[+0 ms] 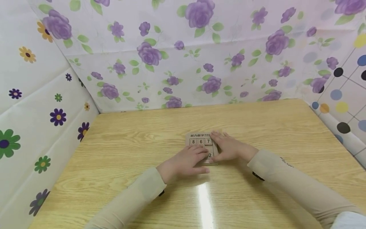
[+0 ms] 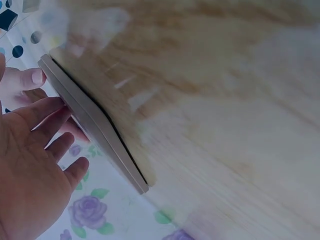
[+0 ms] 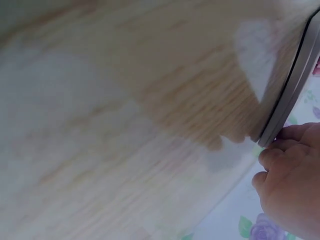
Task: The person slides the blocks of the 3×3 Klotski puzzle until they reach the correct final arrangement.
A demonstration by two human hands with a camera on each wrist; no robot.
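A flat number sliding puzzle (image 1: 198, 135) lies on the wooden table, with dark printed characters along its far edge. Its tiles 8, 6 and 7 show in the far row, and a 2 near the near right corner. My left hand (image 1: 187, 160) reaches over the tiles with fingers extended, its fingertips on the puzzle's face and its thumb out to the side. My right hand (image 1: 230, 148) holds the puzzle by its right side, fingers at the far corner, thumb at the near one. The left hand covers several tiles. In the left wrist view the puzzle's side (image 2: 95, 120) appears edge-on.
The wooden table (image 1: 128, 136) extends around the puzzle on all sides. Behind it hangs a sheet with purple flowers (image 1: 148, 54). A flower-print sheet (image 1: 25, 79) borders the left, and a dotted one (image 1: 349, 98) the right. Light reflects off the near tabletop.
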